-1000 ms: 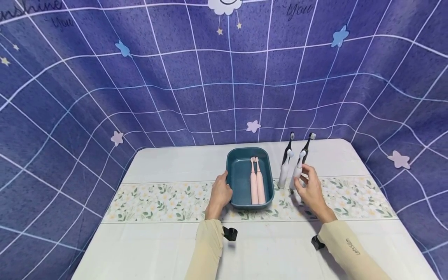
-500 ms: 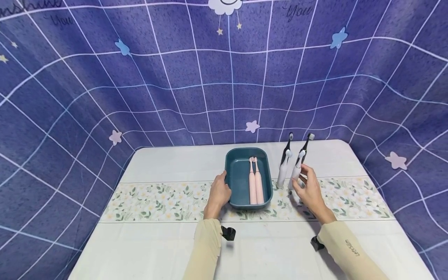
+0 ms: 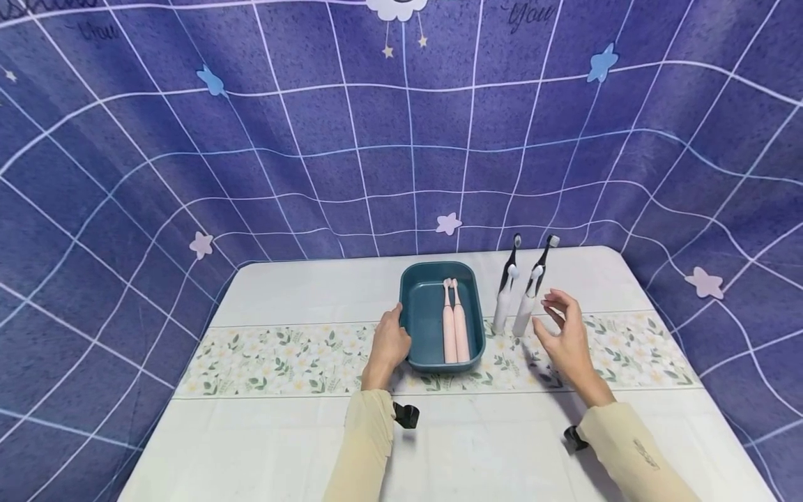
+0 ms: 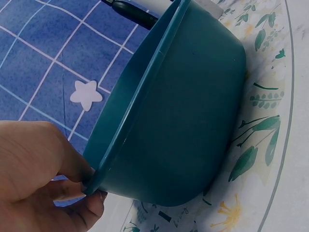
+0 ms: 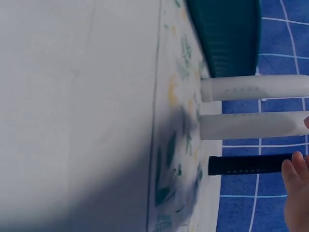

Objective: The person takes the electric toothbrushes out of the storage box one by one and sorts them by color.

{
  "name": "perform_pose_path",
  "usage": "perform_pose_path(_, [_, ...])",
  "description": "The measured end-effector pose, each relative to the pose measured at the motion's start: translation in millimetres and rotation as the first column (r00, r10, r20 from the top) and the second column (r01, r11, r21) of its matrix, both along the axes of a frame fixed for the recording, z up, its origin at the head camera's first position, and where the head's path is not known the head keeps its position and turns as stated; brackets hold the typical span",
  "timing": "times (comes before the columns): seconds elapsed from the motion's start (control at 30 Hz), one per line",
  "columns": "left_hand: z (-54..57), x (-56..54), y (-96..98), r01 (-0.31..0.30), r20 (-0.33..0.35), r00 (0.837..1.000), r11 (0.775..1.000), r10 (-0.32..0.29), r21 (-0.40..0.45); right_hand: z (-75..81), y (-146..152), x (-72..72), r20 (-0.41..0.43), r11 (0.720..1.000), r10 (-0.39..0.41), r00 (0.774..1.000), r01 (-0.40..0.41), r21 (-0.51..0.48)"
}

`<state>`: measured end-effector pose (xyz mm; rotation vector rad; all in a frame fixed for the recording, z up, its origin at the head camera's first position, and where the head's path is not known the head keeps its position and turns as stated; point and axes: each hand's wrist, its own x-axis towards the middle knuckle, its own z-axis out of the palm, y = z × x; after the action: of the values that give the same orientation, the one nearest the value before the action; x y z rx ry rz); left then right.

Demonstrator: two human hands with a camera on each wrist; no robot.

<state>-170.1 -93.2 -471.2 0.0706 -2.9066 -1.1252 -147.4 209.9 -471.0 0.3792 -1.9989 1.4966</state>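
My left hand point(image 3: 387, 341) pinches the left rim of a teal basin point(image 3: 422, 331), thumb and fingers on either side of the rim point(image 4: 118, 133) in the left wrist view. Two pink electric toothbrushes point(image 3: 461, 333) lie side by side inside the basin. To its right, two white electric toothbrushes point(image 3: 524, 317) stand upright, with two black electric toothbrushes point(image 3: 507, 272) behind them. My right hand point(image 3: 569, 345) hovers just right of the nearer white one, fingers bent and apart, holding nothing. The right wrist view shows its fingertips point(image 5: 298, 166) at the frame's edge, overlapping a black handle point(image 5: 246, 165).
The white table point(image 3: 477, 446) has a floral band point(image 3: 270, 359) across its middle. A blue curtain point(image 3: 314, 160) with white lines and stars hangs behind and at both sides. Black wrist cameras point(image 3: 406, 416) hang from both sleeves.
My right hand has let go of the right-hand white toothbrush and moved off to the right, thumb and fingers spread wider. The toothbrush stays standing. My left hand keeps its grip on the basin.
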Motion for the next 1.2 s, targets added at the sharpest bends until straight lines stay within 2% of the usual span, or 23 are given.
perform_pose_path(0.13, [0.3,-0.2,0.1,-0.003,0.007,1.0,1.0,0.003,-0.01,5.9,1.4,7.2,-0.021,1.0,0.007,1.0,-0.008,-0.013])
perform_pose_path(0.33, [-1.3,-0.8,0.6,-0.003,0.013,1.0,1.0,0.003,-0.008,14.8,-3.4,18.9,-0.029,0.995,0.061,0.998,-0.063,-0.072])
perform_pose_path(0.53, [0.0,-2.8,0.1,-0.008,0.016,1.0,1.0,0.008,-0.01,24.7,-19.6,25.9,-0.058,0.989,0.118,0.991,-0.123,-0.078])
perform_pose_path(0.73, [-1.1,-1.8,-0.7,-0.003,0.016,1.0,1.0,0.003,-0.005,31.0,-39.5,27.0,-0.068,0.98,0.182,0.981,-0.186,-0.064])
perform_pose_path(0.83, [-1.9,-2.0,-0.8,0.002,0.014,1.0,1.0,-0.002,0.002,33.7,-50.5,27.0,-0.032,0.981,0.191,0.981,-0.191,-0.026])
perform_pose_path(1.03, [-2.2,-0.9,-1.5,-0.004,0.019,1.0,1.0,0.004,0.005,36.6,-75.9,28.3,0.096,0.98,0.186,0.978,-0.192,0.054])
perform_pose_path(1.2, [-2.2,-1.8,-0.7,-0.004,0.016,1.0,1.0,0.004,0.007,26.6,-89.6,17.2,0.155,0.977,0.201,0.967,-0.21,0.046])
